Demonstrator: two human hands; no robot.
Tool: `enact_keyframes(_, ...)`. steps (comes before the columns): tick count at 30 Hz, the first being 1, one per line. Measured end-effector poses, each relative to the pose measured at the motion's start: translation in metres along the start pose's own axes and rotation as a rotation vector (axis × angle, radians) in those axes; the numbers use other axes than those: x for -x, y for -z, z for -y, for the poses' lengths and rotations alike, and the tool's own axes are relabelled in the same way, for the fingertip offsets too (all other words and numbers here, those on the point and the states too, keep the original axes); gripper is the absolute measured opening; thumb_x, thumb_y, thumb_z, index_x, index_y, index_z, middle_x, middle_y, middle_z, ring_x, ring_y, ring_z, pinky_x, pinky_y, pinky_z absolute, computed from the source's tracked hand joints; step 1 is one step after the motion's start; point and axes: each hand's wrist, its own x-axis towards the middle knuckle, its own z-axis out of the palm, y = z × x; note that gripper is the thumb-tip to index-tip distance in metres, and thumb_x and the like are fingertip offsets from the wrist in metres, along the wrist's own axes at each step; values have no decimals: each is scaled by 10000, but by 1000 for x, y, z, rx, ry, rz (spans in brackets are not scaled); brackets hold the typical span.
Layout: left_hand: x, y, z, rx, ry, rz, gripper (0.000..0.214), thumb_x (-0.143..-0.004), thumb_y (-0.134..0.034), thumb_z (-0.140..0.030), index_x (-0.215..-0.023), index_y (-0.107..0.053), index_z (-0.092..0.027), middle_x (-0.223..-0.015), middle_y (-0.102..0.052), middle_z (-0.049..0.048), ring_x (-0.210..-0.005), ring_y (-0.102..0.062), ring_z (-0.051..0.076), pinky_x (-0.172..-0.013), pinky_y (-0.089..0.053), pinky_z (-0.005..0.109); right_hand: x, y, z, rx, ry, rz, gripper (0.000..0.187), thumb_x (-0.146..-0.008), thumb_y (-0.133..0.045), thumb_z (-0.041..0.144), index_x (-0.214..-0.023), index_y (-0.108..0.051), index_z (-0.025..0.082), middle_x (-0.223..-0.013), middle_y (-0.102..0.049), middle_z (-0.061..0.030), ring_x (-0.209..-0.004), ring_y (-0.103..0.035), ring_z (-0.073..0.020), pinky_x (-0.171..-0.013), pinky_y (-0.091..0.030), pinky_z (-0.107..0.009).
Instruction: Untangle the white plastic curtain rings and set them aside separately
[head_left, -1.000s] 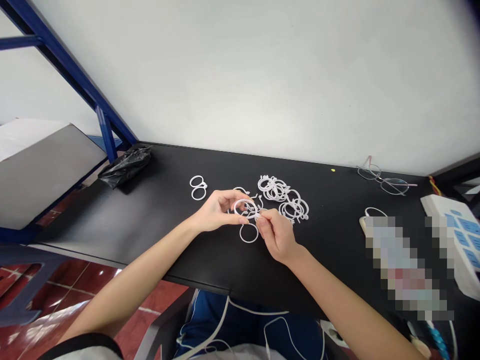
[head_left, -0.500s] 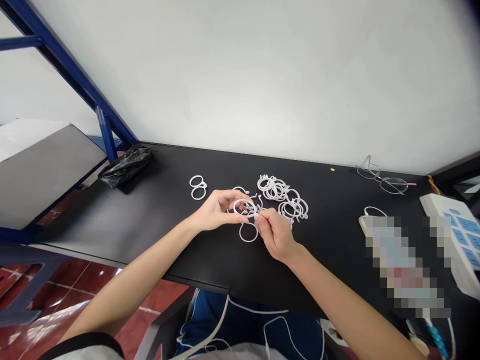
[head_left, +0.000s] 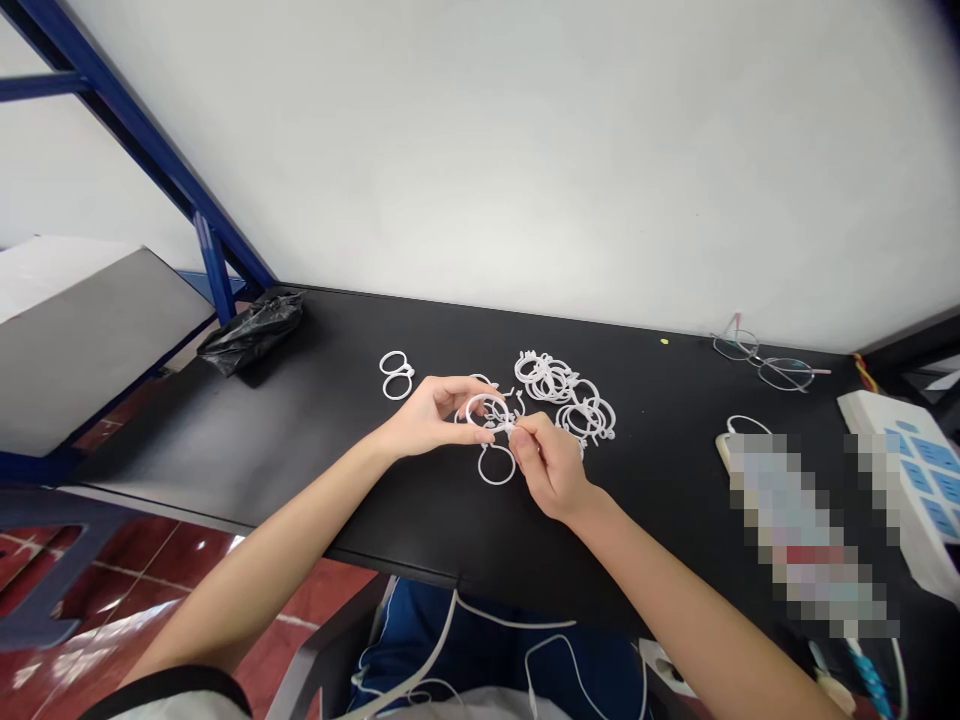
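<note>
My left hand point(head_left: 431, 415) and my right hand point(head_left: 546, 465) meet over the black table point(head_left: 315, 450), both pinching one white plastic ring point(head_left: 481, 410) held just above the surface. My left fingers curl round its left side; my right fingertips grip its right edge. Another single white ring point(head_left: 496, 465) lies flat just below the held one. A heap of several white rings point(head_left: 566, 395) lies behind my right hand. A linked pair of rings point(head_left: 395, 375) rests to the left of my left hand.
A crumpled black plastic bag point(head_left: 251, 330) sits at the table's far left corner. Spectacles point(head_left: 765, 360) lie at the back right, near a white and blue box point(head_left: 911, 470). A blue metal frame point(head_left: 150, 170) rises on the left. White cables point(head_left: 495, 650) hang below the table's front edge.
Both hands and the ring between them have shifted very slightly; nothing was let go or picked up.
</note>
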Motion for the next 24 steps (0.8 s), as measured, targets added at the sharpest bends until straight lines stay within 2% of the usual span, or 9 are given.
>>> enact_keyframes(5, 0, 1, 3, 23, 10, 8, 441, -664, -851, -329, -1034, -711, -134, -782, -589, 25, -720, -516, 117, -695, -458, 269, 1, 2, -3, -38, -23, -66, 208, -1002, -381, 241, -806, -450, 227, -567, -455, 54, -448, -415, -97, -471, -334, -250)
enact_keyframes(11, -1, 0, 3, 42, -12, -9, 406, -665, -850, -303, -1015, -718, -144, -784, -567, 15, -710, -489, 106, -692, -456, 258, 4, 6, -11, -8, -53, -174, 200, -999, -389, 248, -809, -444, 227, -569, -457, 43, -465, -423, -108, -478, -325, -270)
enact_keyframes(24, -1, -1, 0, 41, -17, -7, 382, -686, -834, -247, -1036, -715, -150, -785, -548, 4, -701, -462, 94, -728, -480, 261, 5, 5, -10, -14, -44, -168, 177, -987, -406, 197, -816, -441, 223, -559, -452, 53, -451, -407, -97, -473, -301, -262)
